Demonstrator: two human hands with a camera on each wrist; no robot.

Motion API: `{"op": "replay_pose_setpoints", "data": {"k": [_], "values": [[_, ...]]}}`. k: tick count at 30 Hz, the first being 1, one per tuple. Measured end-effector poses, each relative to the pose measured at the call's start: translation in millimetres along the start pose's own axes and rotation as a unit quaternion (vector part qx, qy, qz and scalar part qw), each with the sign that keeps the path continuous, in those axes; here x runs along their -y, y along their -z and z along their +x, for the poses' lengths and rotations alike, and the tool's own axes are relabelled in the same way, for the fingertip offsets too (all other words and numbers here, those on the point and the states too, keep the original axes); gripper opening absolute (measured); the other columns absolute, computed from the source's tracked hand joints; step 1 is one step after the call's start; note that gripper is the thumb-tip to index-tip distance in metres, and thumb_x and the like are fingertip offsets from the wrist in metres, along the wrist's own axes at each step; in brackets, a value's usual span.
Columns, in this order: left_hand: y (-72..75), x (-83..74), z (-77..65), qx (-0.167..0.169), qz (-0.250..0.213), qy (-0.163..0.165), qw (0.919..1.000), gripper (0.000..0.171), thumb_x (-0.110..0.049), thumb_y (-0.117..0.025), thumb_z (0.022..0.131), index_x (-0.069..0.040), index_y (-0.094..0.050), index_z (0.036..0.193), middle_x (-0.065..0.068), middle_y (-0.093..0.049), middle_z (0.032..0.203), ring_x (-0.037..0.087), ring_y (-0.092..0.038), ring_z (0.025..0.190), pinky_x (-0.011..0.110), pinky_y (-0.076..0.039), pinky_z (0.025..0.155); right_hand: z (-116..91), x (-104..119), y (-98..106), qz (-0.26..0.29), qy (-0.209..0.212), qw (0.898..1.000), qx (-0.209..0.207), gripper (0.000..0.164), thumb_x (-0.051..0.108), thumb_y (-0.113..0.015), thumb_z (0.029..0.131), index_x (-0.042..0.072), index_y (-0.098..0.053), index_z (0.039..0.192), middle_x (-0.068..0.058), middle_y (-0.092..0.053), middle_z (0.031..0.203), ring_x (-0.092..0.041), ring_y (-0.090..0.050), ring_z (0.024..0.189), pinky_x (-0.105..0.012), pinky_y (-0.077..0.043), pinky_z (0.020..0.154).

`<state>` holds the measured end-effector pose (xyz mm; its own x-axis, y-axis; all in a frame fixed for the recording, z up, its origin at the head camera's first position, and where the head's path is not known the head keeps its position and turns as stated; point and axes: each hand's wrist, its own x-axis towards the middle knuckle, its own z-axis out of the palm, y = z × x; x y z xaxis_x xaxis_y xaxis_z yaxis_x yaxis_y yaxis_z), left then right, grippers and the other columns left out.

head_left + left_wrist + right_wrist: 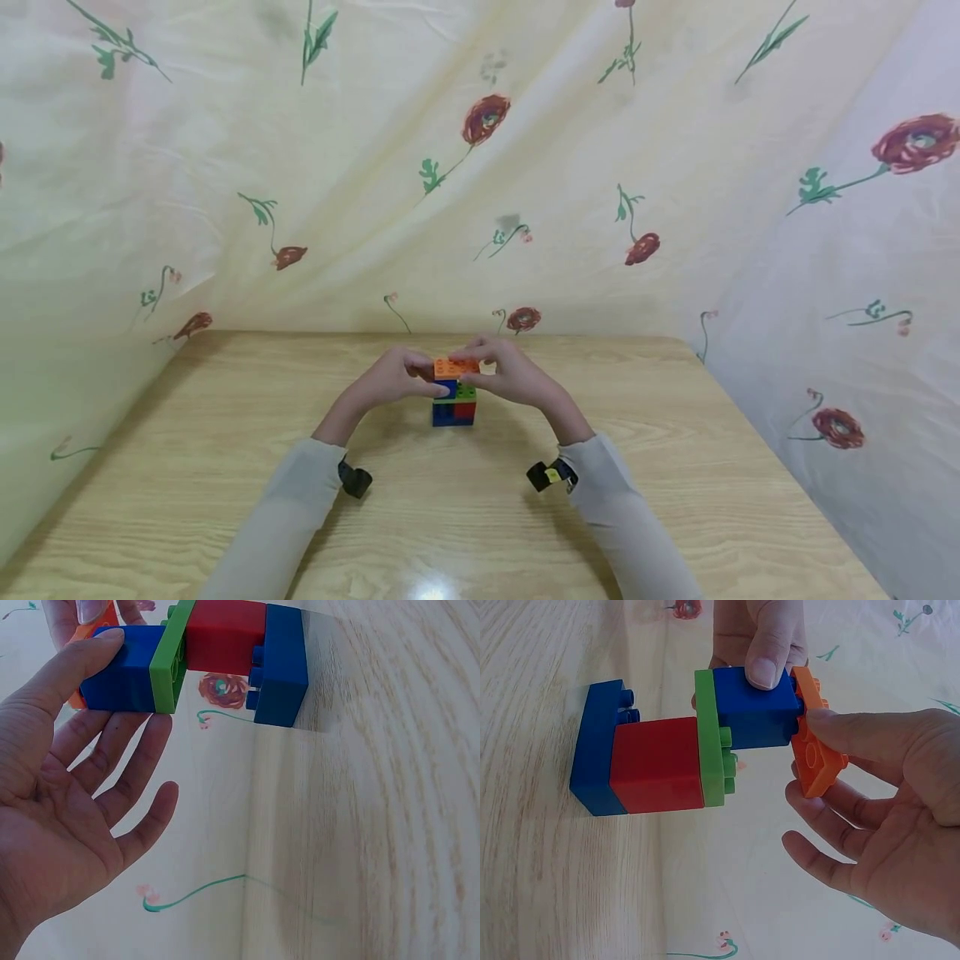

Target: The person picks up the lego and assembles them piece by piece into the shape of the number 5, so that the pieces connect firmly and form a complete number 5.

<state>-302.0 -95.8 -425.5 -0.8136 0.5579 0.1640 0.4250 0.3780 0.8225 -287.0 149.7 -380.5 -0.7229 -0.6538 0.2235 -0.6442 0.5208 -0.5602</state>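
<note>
A small tower of toy bricks stands on the table. At its foot lies a flat blue brick (281, 667), with a red brick (656, 765) on one end and a flat green brick (711, 739) above that. On the green brick's left half in the head view sits a blue block (754, 709), which my left hand (390, 379) pinches with the thumb on its near face. My right hand (517, 375) holds a flat orange brick (817, 757) at the top, between thumb and fingers. The orange brick tilts a little against the blue block's studs in the right wrist view.
The wood-grain table (450, 517) carries the tower near its back edge. A cream cloth (360, 167) printed with red flowers hangs behind and at both sides. Small black devices (551, 475) are strapped at both wrists.
</note>
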Motion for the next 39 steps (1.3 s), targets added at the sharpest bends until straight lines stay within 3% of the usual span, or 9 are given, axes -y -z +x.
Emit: {"op": "replay_pose_setpoints", "data": {"k": [12, 22, 39], "values": [[0.5, -0.8, -0.3, 0.003, -0.003, 0.003, 1.0, 0.021, -0.023, -0.08, 0.089, -0.011, -0.08, 0.106, 0.005, -0.076, 0.105, 0.018, -0.069, 0.099, 0.039, -0.056, 0.091, -0.1, 1.4, -1.1, 0.017, -0.016, 1.0, -0.008, 0.04, 0.011, -0.074, 0.093, 0.011, -0.069, 0.133, -0.01, -0.066, 0.119, -0.024, -0.058, 0.107, -0.043, -0.054, 0.09], [0.4, -0.7, -1.3, 0.003, -0.001, 0.005, 1.0, 0.025, -0.021, -0.08, 0.089, -0.01, -0.079, 0.112, 0.005, -0.076, 0.108, 0.018, -0.069, 0.099, 0.039, -0.057, 0.091, -0.2, 1.8, -2.4, 0.006, -0.02, 1.0, -0.011, 0.04, 0.011, -0.075, 0.093, 0.012, -0.07, 0.132, -0.009, -0.065, 0.116, -0.021, -0.056, 0.102, -0.031, -0.052, 0.082], [0.2, 0.1, -1.1, 0.003, 0.004, 0.001, 1.0, 0.023, -0.023, -0.08, 0.09, -0.011, -0.079, 0.11, 0.005, -0.076, 0.107, 0.018, -0.069, 0.099, 0.038, -0.057, 0.09, -0.4, 3.7, -1.4, 0.02, -0.027, 0.999, -0.012, 0.04, 0.011, -0.076, 0.092, 0.011, -0.07, 0.131, -0.009, -0.065, 0.114, -0.02, -0.054, 0.098, -0.027, -0.049, 0.074]]}}
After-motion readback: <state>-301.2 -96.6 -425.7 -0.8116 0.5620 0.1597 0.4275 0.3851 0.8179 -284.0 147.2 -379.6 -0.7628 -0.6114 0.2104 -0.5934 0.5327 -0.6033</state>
